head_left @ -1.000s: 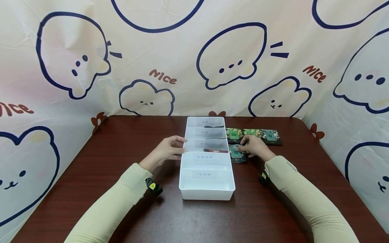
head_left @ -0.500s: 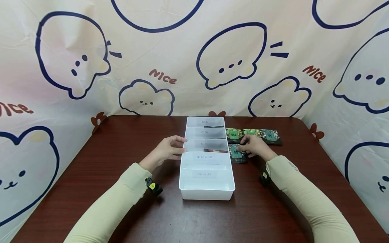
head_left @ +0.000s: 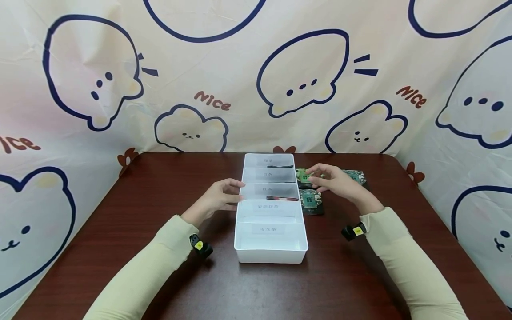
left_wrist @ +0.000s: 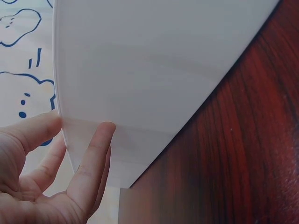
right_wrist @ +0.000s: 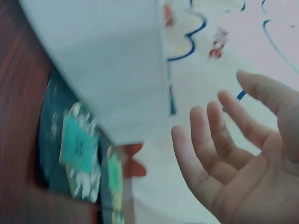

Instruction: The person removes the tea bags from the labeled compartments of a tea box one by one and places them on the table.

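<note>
A long white divided box [head_left: 270, 256] stands on the table, with a printed label in each compartment. My left hand [head_left: 218, 197] is at its left side; in the left wrist view, the fingertips [left_wrist: 108, 126] lie against the outer wall. To the right of the box, a dark tea packet [head_left: 310, 202] with a teal label lies flat. Above the packets, my right hand [head_left: 336, 181] hovers with nothing in its loosely bent fingers. It partly hides a back row of similar packets, among them a green-labelled one [head_left: 302, 177] and a teal-labelled one [head_left: 356, 176].
Inside the box, a thin dark packet edge [head_left: 280, 166] shows in the far compartment and a red-and-dark one [head_left: 282, 198] in the middle. The brown table [head_left: 180, 275] meets a cartoon-printed cloth [head_left: 240, 80] behind and at both sides.
My right hand has let go of the near packet and risen up and away from it, over the back row. The left hand keeps its place at the box.
</note>
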A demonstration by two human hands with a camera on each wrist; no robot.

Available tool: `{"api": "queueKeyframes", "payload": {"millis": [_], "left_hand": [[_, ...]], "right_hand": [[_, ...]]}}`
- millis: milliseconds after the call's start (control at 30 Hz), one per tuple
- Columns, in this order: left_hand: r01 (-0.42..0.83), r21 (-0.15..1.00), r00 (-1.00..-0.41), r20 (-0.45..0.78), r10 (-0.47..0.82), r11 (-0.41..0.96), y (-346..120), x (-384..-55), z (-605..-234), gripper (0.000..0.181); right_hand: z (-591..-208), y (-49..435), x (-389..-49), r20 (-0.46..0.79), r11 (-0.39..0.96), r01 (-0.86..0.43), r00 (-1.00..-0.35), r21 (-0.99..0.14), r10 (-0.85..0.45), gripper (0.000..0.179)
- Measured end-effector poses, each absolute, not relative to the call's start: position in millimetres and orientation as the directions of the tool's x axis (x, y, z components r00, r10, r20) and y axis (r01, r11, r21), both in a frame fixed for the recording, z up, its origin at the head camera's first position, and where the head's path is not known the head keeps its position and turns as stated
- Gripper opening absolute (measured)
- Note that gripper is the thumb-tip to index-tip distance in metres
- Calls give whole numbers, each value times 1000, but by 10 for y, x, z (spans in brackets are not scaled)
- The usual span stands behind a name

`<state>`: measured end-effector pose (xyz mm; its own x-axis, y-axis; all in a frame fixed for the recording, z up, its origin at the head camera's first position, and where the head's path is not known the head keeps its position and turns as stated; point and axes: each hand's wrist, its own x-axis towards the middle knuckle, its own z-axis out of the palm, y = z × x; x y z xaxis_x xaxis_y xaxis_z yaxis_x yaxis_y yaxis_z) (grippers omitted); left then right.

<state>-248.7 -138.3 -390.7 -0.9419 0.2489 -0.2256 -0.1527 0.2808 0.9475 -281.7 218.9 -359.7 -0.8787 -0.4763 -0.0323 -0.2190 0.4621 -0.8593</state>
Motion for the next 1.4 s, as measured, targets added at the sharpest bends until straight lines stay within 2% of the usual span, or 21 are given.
{"api": "queueKeyframes", "payload": {"millis": [133,433,633,1000,1233,1400], "left_hand": [[-154,948,-942,-226,248,279,-1387,-2485,-3911,46],[-154,950,-942,-224,252,271,-1395,-2480,-3910,45],[-149,952,-943,-218,253,267,-1395,-2481,-3910,46],[-142,955,-942,-211,262,260,-1389,-2471,-3897,44],[-143,954,-942,-213,258,264,-1380,-2474,-3909,43],[-140,954,-942,-211,262,266,-1389,-2472,-3894,45]], "right_hand": [[-3588,2056,-2711,-15,452,-280,-837,-847,-547,34],[-3814,1880,-2647,-138,574,-296,-793,-763,-593,33],[-3859,1848,-2639,-136,594,-280,-818,-754,-558,28],[-3753,1709,-2590,31,680,-406,-870,-610,-492,4],[-3712,1646,-2615,9,719,-373,-891,-587,-455,25],[-3673,1677,-2614,18,678,-386,-876,-626,-482,36]]}}
